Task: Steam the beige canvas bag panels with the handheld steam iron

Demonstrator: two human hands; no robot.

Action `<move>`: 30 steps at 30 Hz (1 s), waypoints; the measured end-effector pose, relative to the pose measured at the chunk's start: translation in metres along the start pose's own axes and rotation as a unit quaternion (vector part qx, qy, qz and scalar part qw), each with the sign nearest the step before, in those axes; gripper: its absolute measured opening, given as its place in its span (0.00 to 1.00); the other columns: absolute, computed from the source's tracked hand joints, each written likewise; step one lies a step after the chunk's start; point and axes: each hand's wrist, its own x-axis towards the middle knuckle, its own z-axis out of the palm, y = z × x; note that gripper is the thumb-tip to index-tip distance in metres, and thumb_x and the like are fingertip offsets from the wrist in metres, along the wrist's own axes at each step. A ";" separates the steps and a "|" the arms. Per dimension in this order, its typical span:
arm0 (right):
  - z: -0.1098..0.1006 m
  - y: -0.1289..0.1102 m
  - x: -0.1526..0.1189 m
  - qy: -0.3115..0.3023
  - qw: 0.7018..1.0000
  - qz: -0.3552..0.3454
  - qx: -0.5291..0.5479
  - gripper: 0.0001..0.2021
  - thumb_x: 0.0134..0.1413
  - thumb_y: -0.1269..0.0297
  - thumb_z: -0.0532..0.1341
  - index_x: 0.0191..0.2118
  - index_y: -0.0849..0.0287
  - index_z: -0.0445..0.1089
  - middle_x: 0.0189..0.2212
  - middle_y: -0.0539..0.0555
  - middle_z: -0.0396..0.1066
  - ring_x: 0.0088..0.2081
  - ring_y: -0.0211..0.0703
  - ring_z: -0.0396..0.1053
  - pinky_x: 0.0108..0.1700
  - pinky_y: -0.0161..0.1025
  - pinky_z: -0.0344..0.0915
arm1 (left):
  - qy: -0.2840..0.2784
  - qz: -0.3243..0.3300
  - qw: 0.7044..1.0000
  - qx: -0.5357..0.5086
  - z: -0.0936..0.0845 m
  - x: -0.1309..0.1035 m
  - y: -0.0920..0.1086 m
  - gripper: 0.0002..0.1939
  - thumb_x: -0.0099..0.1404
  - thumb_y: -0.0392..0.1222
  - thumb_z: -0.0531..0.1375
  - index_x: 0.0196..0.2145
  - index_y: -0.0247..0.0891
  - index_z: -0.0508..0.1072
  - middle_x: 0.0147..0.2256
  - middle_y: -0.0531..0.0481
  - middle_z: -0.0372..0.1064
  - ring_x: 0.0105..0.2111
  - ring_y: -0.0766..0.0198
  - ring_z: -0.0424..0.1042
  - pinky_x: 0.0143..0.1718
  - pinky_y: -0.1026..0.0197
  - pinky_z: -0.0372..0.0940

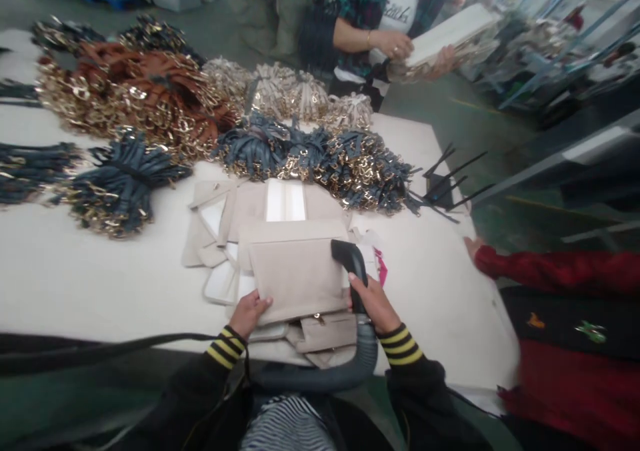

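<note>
A flat beige leather piece (300,277) lies over a pile of similar pieces near the table's front edge. My left hand (250,312) pinches its lower left corner, thumb on top. On the right, my right hand (373,301) is wrapped round a black hose nozzle (356,264), whose flat tip rests over the piece's upper right part. A ribbed grey hose (367,351) runs down from the nozzle and curves left in front of my body. Below the piece, another beige part with a small gold clasp (327,334) shows.
Bundles of brown straps (160,84), blue straps (120,184) and beige straps (280,91) with gold hardware cover the back of the white table (425,291). A black spiked holder (443,187) stands right. A person in red is at the right edge; another holds pieces behind.
</note>
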 end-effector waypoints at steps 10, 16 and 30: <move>0.014 0.002 0.020 0.047 0.996 0.013 0.076 0.22 0.39 0.46 0.64 0.27 0.61 0.62 0.16 0.47 0.65 0.15 0.36 0.64 0.15 0.33 0.63 | -0.028 0.023 0.999 -0.033 -0.007 0.005 -0.016 0.26 0.46 0.54 0.64 0.39 0.32 0.72 0.36 0.42 0.75 0.38 0.52 0.73 0.47 0.48 0.63; -0.017 0.012 -0.032 0.008 0.985 -0.045 0.166 0.20 0.45 0.49 0.63 0.35 0.62 0.65 0.21 0.49 0.67 0.18 0.36 0.65 0.16 0.31 0.60 | 0.004 0.020 1.000 0.017 -0.002 0.005 0.009 0.28 0.46 0.56 0.63 0.40 0.32 0.69 0.36 0.42 0.75 0.39 0.52 0.72 0.45 0.48 0.65; -0.093 0.084 -0.147 0.006 0.929 -0.090 0.358 0.16 0.49 0.52 0.60 0.42 0.52 0.65 0.25 0.50 0.62 0.22 0.38 0.63 0.22 0.37 0.63 | -0.204 0.202 0.958 -0.006 0.160 0.025 0.146 0.28 0.48 0.51 0.64 0.43 0.30 0.68 0.37 0.44 0.73 0.38 0.55 0.71 0.41 0.55 0.65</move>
